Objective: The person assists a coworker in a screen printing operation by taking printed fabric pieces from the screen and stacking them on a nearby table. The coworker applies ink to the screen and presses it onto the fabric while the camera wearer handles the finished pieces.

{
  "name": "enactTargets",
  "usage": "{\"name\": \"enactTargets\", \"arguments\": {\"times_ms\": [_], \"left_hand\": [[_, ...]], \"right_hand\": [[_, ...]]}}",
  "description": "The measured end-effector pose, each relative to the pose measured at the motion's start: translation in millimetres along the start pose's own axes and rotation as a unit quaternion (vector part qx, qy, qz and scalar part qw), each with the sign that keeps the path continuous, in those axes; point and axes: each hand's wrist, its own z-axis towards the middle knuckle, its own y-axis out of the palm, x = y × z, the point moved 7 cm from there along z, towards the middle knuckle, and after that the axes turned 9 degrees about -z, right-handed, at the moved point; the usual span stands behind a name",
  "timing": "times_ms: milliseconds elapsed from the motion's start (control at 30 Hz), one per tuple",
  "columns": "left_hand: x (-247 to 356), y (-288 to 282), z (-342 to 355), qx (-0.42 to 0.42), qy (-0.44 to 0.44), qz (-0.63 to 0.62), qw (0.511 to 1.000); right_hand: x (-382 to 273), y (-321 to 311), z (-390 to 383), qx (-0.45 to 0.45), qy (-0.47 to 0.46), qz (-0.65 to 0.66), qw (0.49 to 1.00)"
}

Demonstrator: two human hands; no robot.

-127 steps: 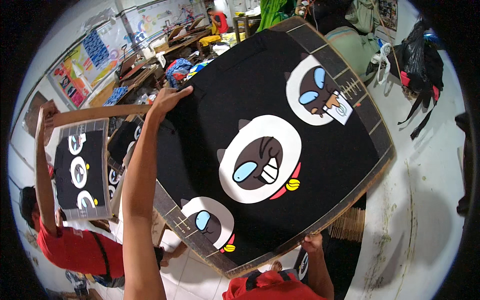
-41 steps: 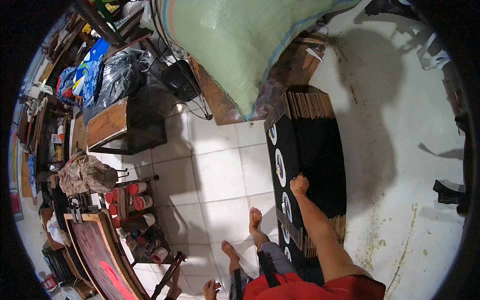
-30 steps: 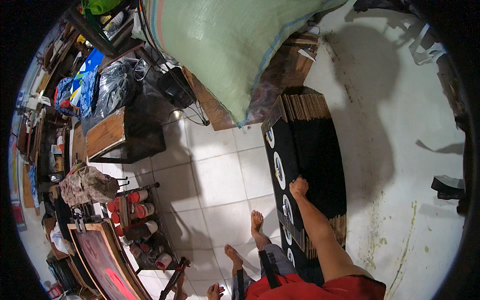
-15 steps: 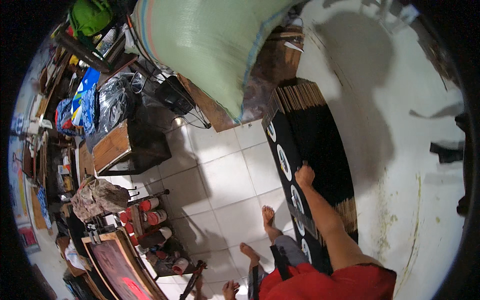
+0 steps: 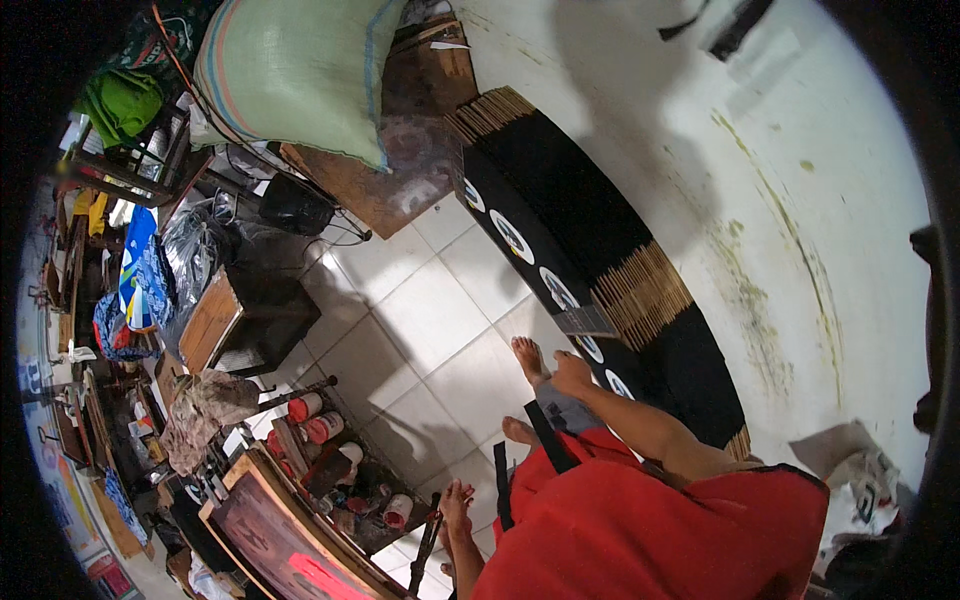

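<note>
My right hand (image 5: 572, 375) hangs over the floor at the near left side of a long row of black panels (image 5: 570, 185). Its fingers are curled in, and nothing shows in them. Tan edges show in bands along the row, and round white prints (image 5: 512, 237) run down its left face. A clear ruler-like strip (image 5: 585, 321) lies across that face. Low in the middle, my left hand (image 5: 457, 503) has its fingers loosely apart and holds nothing visible. It is close to a dark rod (image 5: 426, 545); whether they touch I cannot tell.
A wooden frame (image 5: 262, 470) with a pink-smeared screen stands at lower left, beside a rack of red-and-white jars (image 5: 323, 427). A dark wooden box (image 5: 250, 318) is farther off. A bulging green sack (image 5: 290, 75) rests on a brown board (image 5: 400, 195). The white wall (image 5: 800, 260) borders the right.
My right hand has come off the row of black panels and moved nearer to me. The view has shifted, showing more of the row's near end and more of my left hand.
</note>
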Motion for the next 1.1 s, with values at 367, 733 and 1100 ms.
{"name": "enactTargets", "arguments": {"times_ms": [367, 733, 1100], "left_hand": [[-120, -127, -26, -0.003, -0.109, 0.087, 0.990], [-139, -105, -7, -0.009, -0.078, 0.041, 0.996], [-133, -67, -52, 0.059, 0.003, -0.035, 0.998]], "right_hand": [[156, 110, -151, -0.146, 0.118, -0.053, 0.981], [140, 101, -147, -0.054, 0.036, 0.051, 0.997], [-76, -175, -241, 0.042, -0.374, 0.397, 0.837]]}}
